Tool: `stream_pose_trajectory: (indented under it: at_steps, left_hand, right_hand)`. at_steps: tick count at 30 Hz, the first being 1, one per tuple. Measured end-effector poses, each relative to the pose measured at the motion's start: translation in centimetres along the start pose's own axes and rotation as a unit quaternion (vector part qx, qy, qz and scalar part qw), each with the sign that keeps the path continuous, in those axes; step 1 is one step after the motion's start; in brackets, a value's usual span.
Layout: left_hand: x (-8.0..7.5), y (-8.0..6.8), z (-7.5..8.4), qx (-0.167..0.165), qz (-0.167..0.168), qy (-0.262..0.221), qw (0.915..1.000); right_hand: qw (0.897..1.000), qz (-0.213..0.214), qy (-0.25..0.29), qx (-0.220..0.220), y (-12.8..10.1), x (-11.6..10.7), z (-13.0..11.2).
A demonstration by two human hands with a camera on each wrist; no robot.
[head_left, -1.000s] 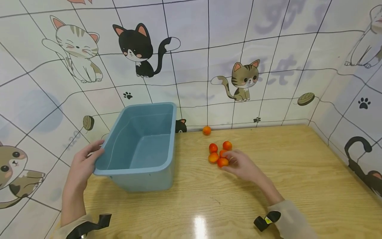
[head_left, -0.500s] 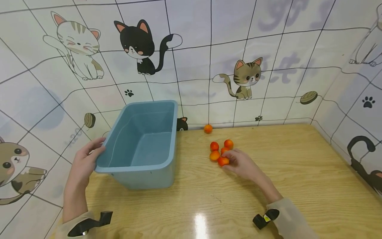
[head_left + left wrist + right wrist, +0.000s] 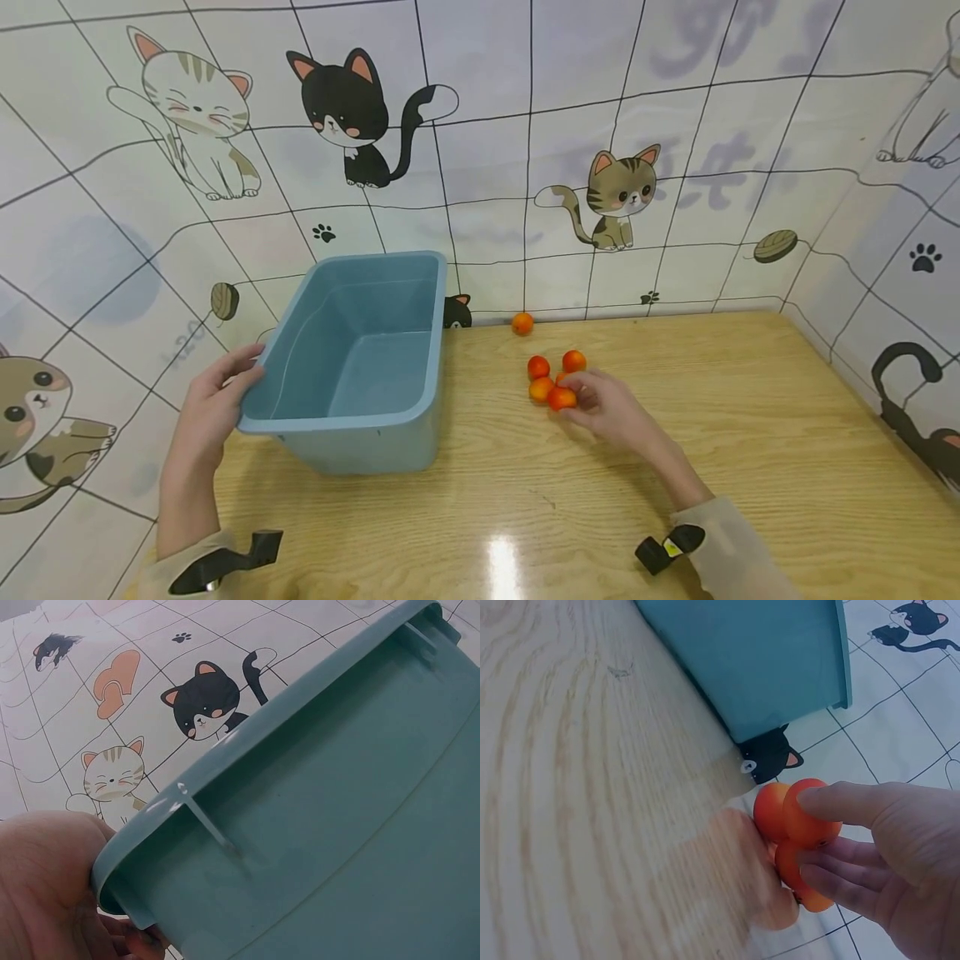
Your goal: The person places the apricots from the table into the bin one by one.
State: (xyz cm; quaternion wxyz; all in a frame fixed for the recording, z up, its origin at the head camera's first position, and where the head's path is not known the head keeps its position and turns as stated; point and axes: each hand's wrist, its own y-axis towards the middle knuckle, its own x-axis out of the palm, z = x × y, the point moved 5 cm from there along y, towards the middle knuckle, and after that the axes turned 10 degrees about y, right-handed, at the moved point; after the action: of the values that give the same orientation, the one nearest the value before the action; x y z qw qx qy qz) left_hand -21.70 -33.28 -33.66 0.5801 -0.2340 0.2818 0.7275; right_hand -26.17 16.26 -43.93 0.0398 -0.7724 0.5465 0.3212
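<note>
My left hand (image 3: pixel 213 408) grips the near left corner of a blue plastic tub (image 3: pixel 431 333), thumb on top of the rim and fingers at its outer side. In the left wrist view, the palm (image 3: pixel 49 877) lies against the corner. My right hand (image 3: pixel 607 408) pinches a small round orange-red fruit (image 3: pixel 561 398) at the front of a cluster. The right wrist view shows the thumb (image 3: pixel 840 802) on this fruit (image 3: pixel 808 814) and the other fingers curled beneath it. Close by are a yellower fruit (image 3: pixel 541 389), a red one (image 3: pixel 537 367) and an orange one (image 3: pixel 574 361); another is partly hidden behind my fingertips.
One more orange fruit (image 3: pixel 522 323) lies apart at the table's back edge, against the cat-patterned wall covering (image 3: pixel 487 208). The tub's inside is bare, and it stands on the left of the wooden table (image 3: pixel 712 400).
The view has tilted slightly. My right fingers have closed in on the front fruit, which has shifted a little away from me. My left hand keeps its place on the tub.
</note>
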Motion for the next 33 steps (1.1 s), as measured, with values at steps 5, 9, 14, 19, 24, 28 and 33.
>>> stream_pose_trajectory:
  at_steps: [5,9,14,19,24,28,33]
  left_hand:
    - [0.0,-0.1,0.0,0.0,-0.001,0.003,1.0]
    - [-0.1,-0.1,0.1,-0.001,-0.003,0.007,1.0]
    - [-0.3,-0.1,0.0,-0.002,-0.002,0.01,0.9999]
    - [-0.3,-0.3,0.0,-0.003,-0.001,0.009,1.0]
    - [-0.2,-0.2,0.0,-0.004,-0.001,0.008,1.0]
    - [-0.1,-0.1,-0.1,-0.002,-0.002,0.007,1.0]
    - [-0.1,0.0,0.0,-0.001,-0.004,0.003,1.0]
  right_hand:
    - [1.0,0.01,0.003,-0.005,0.1,-0.2,-0.6]
    - [1.0,0.02,-0.004,-0.022,0.3,-0.3,-1.5]
    - [0.999,0.028,-0.013,-0.038,0.5,-0.4,-2.8]
    - [0.998,0.036,-0.013,-0.047,0.9,-0.5,-3.9]
    - [0.998,0.044,-0.003,-0.054,1.3,-0.6,-5.1]
    - [0.997,0.05,0.007,-0.06,1.5,-0.7,-6.0]
    - [0.997,0.056,0.007,-0.058,1.9,-0.6,-6.9]
